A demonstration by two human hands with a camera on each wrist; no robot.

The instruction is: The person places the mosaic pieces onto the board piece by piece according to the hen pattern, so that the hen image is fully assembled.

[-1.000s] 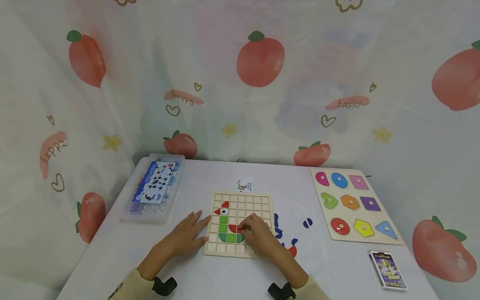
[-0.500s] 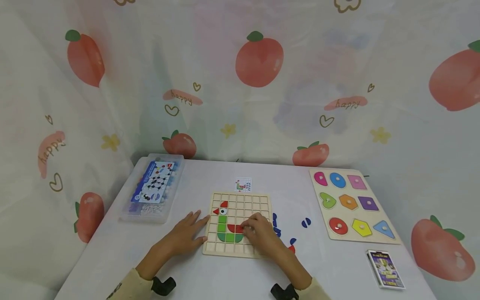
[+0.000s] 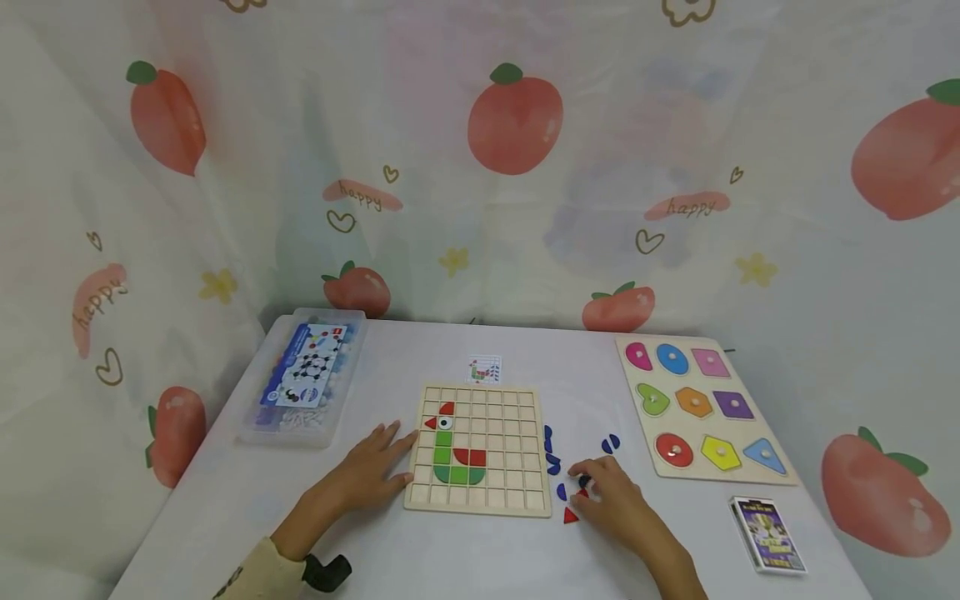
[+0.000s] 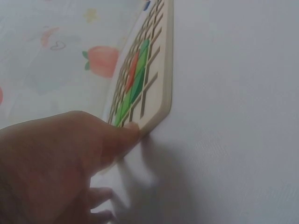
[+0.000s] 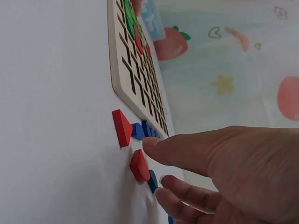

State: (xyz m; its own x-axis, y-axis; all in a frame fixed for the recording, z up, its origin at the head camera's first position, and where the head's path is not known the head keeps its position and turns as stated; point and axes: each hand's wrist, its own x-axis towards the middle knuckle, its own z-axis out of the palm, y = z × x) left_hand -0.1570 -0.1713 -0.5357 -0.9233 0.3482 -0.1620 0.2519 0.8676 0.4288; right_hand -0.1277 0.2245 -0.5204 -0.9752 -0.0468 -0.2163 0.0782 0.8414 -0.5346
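Note:
A wooden grid board (image 3: 517, 417) lies on the white table with a bird made of green pieces (image 3: 444, 437), red pieces (image 3: 470, 457) and an eye piece (image 3: 445, 423). My left hand (image 3: 371, 467) rests at the board's left side, thumb and fingertips against its edge. To the right of the board, my right hand (image 3: 615, 504) hovers low over loose pieces, thumb apart from the fingers. In the right wrist view a red piece (image 5: 139, 165) and a dark blue piece (image 5: 153, 181) lie between its thumb and fingers. A red triangle (image 5: 122, 128) lies nearby.
Several blue half-round pieces (image 3: 553, 464) lie along the board's right edge, with two more blue pieces (image 3: 611, 444) farther right. A picture card (image 3: 484, 369) lies behind the board. Around it are a plastic case (image 3: 311, 375), a shape puzzle (image 3: 705, 433) and a card deck (image 3: 768, 535).
My right hand has let go of the red piece, now lying in the board's grid, and moved right to the loose pieces. My left hand has stayed at the board's edge.

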